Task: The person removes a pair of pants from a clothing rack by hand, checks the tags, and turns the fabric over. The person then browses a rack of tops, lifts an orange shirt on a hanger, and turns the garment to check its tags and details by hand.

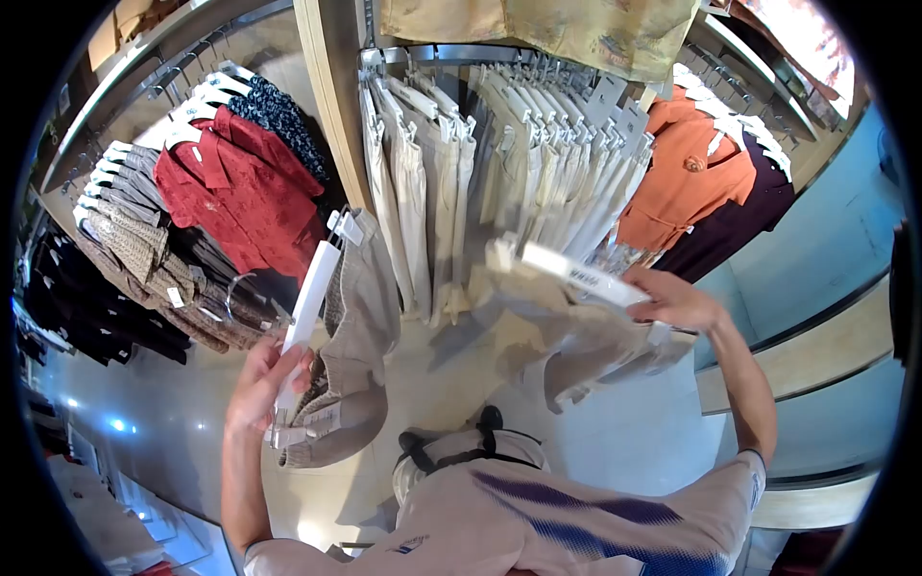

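I had the left hand (272,382) pinching a white hanger (313,288) and the right hand (680,302) a second hanger (576,274), beige garments (365,317) dangling before the rail (461,54), so basically a holding step, next move wanting steady grips imo.

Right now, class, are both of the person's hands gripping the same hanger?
No: the left hand grips one white hanger, while the right hand grips a separate white hanger.

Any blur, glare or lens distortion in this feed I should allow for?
Head view: motion blur on the garment and white hanger in the right hand; the left hand looks sharper; bright glare spots on the floor at left; fisheye bending, black corners.
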Motion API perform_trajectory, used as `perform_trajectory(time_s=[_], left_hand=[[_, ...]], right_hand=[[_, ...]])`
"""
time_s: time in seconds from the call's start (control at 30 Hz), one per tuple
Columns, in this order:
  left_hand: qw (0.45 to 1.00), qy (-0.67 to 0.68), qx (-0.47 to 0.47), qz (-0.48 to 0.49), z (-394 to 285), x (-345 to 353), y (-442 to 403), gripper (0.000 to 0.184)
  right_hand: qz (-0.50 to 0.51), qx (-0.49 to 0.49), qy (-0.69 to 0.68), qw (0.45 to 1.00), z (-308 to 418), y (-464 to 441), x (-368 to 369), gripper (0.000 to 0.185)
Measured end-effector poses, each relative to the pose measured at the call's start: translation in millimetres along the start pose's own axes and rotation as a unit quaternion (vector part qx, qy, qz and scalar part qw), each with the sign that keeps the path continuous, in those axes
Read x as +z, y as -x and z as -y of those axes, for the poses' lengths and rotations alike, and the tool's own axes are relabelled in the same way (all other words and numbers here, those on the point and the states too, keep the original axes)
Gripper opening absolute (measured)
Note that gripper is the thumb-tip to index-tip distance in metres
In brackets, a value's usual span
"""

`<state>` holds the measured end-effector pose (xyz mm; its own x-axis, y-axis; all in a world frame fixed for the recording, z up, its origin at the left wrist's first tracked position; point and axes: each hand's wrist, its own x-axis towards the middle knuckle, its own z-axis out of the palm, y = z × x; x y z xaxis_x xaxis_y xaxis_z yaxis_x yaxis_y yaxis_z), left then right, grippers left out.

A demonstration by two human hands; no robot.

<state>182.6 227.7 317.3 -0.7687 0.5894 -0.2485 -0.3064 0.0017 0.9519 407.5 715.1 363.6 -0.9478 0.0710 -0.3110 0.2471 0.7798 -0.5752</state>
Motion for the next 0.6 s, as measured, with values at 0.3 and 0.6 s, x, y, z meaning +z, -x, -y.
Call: perform_trajectory(time_s=[0.3, 0.6], left_hand=[[1.0, 0.025, 0.015, 0.007, 30.4, -7.7, 2.1, 0.015], [0.997, 0.072, 0.022, 0.016, 45.1, 10.6, 18.9, 0.016]], right_hand=[[-0.239, -0.075, 0.087, 0.964, 28.9, -52.3, -5.8, 0.03], [-0.363, -0.059, 0.258, 0.894, 58.5, -168.4, -55.6, 0.024]])
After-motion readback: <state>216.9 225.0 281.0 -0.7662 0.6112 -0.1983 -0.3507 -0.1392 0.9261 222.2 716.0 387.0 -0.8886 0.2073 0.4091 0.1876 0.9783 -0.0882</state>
